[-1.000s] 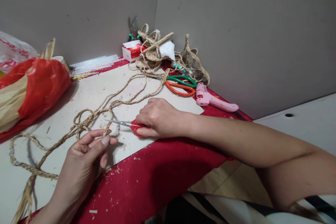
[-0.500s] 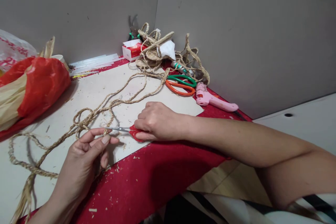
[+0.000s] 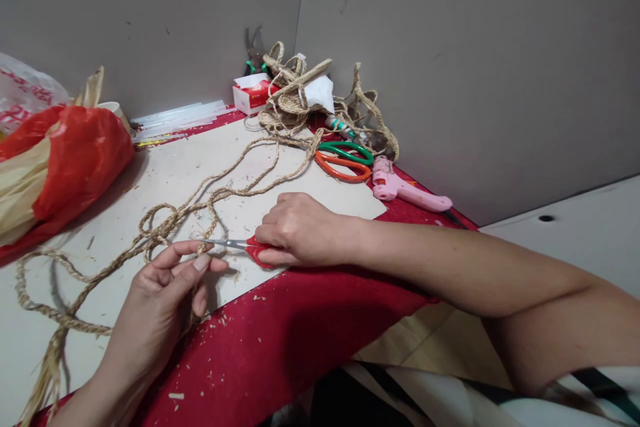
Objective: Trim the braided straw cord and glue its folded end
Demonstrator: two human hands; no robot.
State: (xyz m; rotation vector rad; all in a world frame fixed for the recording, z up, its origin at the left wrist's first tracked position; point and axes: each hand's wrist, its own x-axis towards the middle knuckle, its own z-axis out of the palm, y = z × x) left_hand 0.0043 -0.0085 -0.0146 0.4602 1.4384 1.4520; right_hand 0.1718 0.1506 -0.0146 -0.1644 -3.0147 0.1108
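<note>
My left hand (image 3: 170,287) pinches a braided straw cord (image 3: 216,195) between thumb and fingers, near the front edge of the white board. In my right hand (image 3: 295,230) is a small pair of red-handled scissors (image 3: 253,250), its grips wrapped by my fingers. The blade tips reach the cord right beside my left fingertips. Whether the blades are fully closed on it is hard to make out. More of the cord lies looped and tangled over the board, with a frayed tassel end (image 3: 44,373) at the lower left.
A white board (image 3: 165,167) lies on a red cloth (image 3: 260,347) strewn with scraps. Behind are large green-and-orange-handled scissors (image 3: 345,177), a pink glue gun (image 3: 407,192), a cord heap (image 3: 287,110), a red-white box (image 3: 250,97), pliers (image 3: 255,53), glue sticks (image 3: 180,119) and a red bag (image 3: 85,147).
Both hands keep nearly the same place and grip. The scissors' blade tips have shifted very slightly upward at the cord.
</note>
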